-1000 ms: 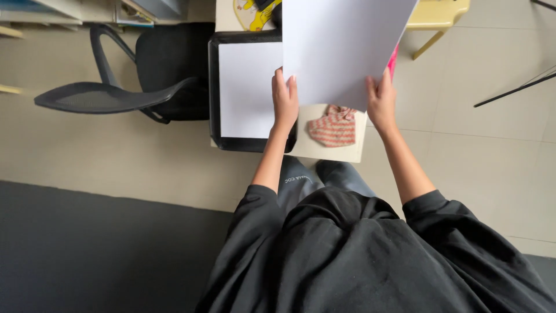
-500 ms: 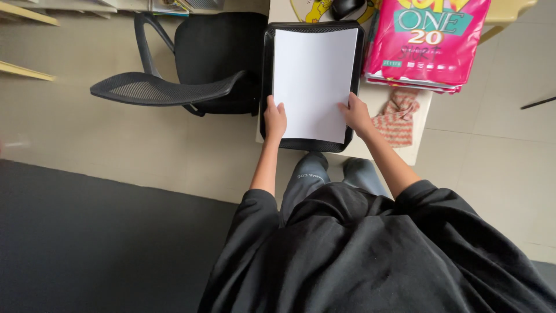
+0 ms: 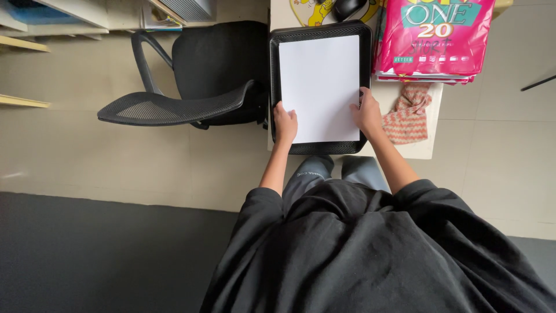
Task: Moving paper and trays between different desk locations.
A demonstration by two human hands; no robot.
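Nearest is the person's black top, then grey trousers [image 3: 333, 174] at the table's near edge. Both bare forearms reach forward to a black mesh tray [image 3: 278, 40] that sits on a pale table [image 3: 417, 149].

A white sheet [image 3: 319, 87] lies flat in the tray, filling most of it. The left hand [image 3: 285, 123] rests on the sheet's near left corner, fingers together and curled down onto the paper and the tray's near left edge. The right hand [image 3: 368, 113] is at the sheet's right edge, near the near corner, fingers bent over the edge between paper and tray wall; whether they pinch the sheet or only press it cannot be told.

Just right of the right hand a striped pink cloth [image 3: 408, 113] lies crumpled on the table. Beyond it, a pink pack [image 3: 434, 37] rests on the table, touching the tray's right side. At the far end of the tray are a yellow pad [image 3: 307, 13] and a dark mouse [image 3: 347, 7].

Left of the table stands a black chair [image 3: 191, 87] on a beige floor, close against the tray's side. Shelves [image 3: 35, 40] line the far left.
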